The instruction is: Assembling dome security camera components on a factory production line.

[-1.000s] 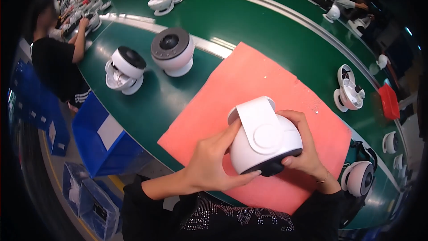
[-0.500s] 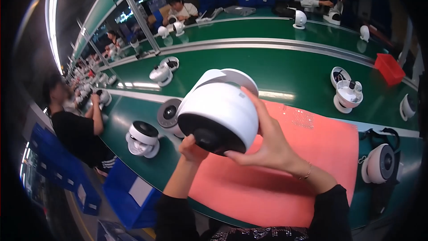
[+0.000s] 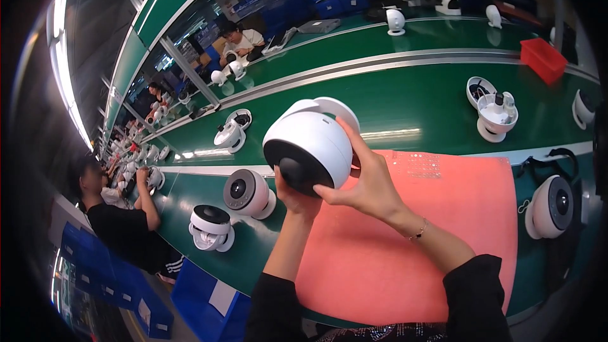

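Both hands hold up a white ball-shaped device (image 3: 331, 140) with a glossy black face and a bulging dark lens. It is tilted, its face toward the lower left, with a curved white stand behind it. My left hand (image 3: 296, 197) grips it from below, its fingers partly hidden behind the body. My right hand (image 3: 369, 183) wraps the right side, thumb at the rim of the black face and fingers over the top. Below lies a salmon-pink mat (image 3: 405, 259). Left of the held device, a similar one with a grey face (image 3: 246, 194) stands beside an opened white unit (image 3: 212, 228).
Another grey-faced device (image 3: 550, 208) stands right of the mat, near a black strap (image 3: 557, 155). Opened units (image 3: 496, 114) sit on the green belt (image 3: 405, 95). A red bin (image 3: 543, 61) is far right. Blue bins (image 3: 206, 294) and a co-worker (image 3: 120, 221) are at the left.
The held device sits slightly higher and looks smaller, with its lens turned a little more to the left. The grey-faced device behind it now shows whole. My view has tilted.
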A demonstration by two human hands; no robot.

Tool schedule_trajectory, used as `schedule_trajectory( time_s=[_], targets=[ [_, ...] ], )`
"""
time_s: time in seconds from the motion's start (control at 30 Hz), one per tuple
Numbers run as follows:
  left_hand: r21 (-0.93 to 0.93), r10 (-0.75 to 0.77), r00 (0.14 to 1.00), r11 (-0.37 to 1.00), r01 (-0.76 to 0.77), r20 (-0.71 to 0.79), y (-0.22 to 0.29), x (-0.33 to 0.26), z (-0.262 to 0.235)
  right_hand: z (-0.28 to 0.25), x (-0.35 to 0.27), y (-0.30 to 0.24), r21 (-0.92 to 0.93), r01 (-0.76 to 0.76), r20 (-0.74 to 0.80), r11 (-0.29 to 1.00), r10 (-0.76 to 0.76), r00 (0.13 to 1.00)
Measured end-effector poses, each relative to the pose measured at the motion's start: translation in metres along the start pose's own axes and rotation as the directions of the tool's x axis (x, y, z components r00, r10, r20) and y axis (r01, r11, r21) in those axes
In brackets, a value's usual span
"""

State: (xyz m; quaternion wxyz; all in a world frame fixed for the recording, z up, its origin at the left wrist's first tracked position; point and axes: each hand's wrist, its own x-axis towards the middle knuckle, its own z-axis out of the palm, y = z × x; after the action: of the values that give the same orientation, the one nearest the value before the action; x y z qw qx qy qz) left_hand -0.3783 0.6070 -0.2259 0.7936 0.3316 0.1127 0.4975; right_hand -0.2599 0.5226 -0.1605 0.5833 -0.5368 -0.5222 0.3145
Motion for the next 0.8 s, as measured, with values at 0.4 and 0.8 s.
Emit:
schedule_trajectory(
  time_s=[0.4,0.8],
  targets=[
    [0.032,0.228,0.971,0.974,-0.226,-0.075,-0.03,0.021,0.01,-0.016,0.012,0.021,-0.037,0.192,0.006,0.981,-0.192,0.981],
    [-0.264,0.326,0.943,0.917,-0.299,0.063,-0.04,0.041,0.037,-0.001,0.006,0.004,-0.151,0.255,-0.25,0.955,-0.287,0.925]
  ],
)
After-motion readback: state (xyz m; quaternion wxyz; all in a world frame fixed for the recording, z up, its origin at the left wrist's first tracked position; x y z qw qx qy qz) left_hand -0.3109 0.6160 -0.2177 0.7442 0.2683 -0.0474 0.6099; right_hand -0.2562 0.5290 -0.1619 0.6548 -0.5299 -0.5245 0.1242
